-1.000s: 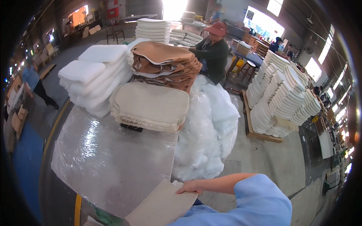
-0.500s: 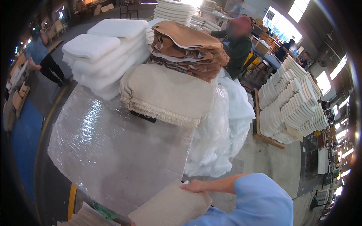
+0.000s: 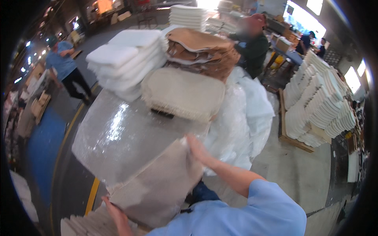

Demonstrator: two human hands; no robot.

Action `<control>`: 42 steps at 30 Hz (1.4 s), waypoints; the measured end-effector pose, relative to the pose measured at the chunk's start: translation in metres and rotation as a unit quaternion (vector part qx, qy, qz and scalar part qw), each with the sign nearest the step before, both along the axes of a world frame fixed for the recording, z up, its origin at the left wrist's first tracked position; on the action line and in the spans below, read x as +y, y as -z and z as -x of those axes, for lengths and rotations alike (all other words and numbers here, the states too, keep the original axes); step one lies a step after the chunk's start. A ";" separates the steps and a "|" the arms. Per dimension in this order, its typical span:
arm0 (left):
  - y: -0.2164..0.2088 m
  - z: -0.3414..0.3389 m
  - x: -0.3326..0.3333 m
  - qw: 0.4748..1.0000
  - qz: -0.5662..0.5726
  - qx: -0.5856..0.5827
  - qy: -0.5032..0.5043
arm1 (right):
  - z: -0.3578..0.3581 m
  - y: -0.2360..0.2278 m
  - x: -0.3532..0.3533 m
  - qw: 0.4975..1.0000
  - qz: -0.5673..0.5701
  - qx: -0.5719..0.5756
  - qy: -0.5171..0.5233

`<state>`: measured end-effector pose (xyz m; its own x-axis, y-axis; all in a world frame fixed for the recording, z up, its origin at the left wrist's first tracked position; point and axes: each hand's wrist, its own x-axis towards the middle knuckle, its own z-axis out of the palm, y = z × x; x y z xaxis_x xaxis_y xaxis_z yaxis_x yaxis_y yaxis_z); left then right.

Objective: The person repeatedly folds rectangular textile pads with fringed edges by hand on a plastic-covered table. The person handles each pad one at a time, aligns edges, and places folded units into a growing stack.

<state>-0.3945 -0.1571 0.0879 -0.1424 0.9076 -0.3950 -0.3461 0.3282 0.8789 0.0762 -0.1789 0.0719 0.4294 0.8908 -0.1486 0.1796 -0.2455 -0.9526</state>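
Note:
A beige fabric piece (image 3: pixel 157 183) is stretched between my two hands at the near edge of the plastic-wrapped surface. My left hand (image 3: pixel 115 212) grips its lower left corner, with most fingers hidden. At its upper right corner, my right hand (image 3: pixel 197 151) pinches the edge and looks slightly blurred. Beyond it lies a folded pile of beige fabric (image 3: pixel 183 92) with a frayed front edge. A dark object (image 3: pixel 162 113) pokes out from under this pile. Below my left hand is a stack of beige pieces (image 3: pixel 88 224).
White padding stacks (image 3: pixel 126 53) and brown folded covers (image 3: pixel 201 43) stand at the back of the plastic-wrapped surface (image 3: pixel 102 145). Clear-bagged white padding (image 3: pixel 232 126) bulges on the right. A pallet of white cushions (image 3: pixel 315 102) stands further right. Co-workers (image 3: pixel 65 63) (image 3: pixel 254 51) are nearby.
The fabric piece has come up and further over the wrapped surface, held between both hands. My left hand has come into view; my right hand has moved forward. The whole view has shifted.

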 end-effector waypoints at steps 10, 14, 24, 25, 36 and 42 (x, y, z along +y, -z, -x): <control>0.050 -0.073 -0.025 0.995 -0.053 -0.076 -0.043 | -0.016 0.028 0.029 0.866 -0.134 0.471 0.107; 0.048 -0.072 -0.033 0.998 -0.042 -0.028 -0.043 | -0.016 0.032 0.025 0.861 -0.137 0.480 0.092; 0.037 -0.056 -0.039 1.000 0.020 -0.007 0.002 | -0.021 0.016 -0.005 0.849 -0.194 0.492 0.017; 0.036 -0.049 -0.045 1.000 0.022 -0.004 0.011 | -0.021 0.009 -0.011 0.852 -0.205 0.481 -0.001; 0.036 -0.043 -0.087 0.995 0.092 -0.024 0.010 | -0.023 -0.009 -0.048 0.893 -0.150 0.424 -0.003; 0.043 -0.031 -0.089 0.995 0.090 -0.027 0.035 | -0.022 -0.018 -0.051 0.820 -0.164 0.549 0.003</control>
<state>-0.3632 -0.2457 0.0446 -0.0552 0.8289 -0.5567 -0.3610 0.5032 0.7851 0.0984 -0.2302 0.0895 0.2009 0.9586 -0.2017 -0.8301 0.0572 -0.5547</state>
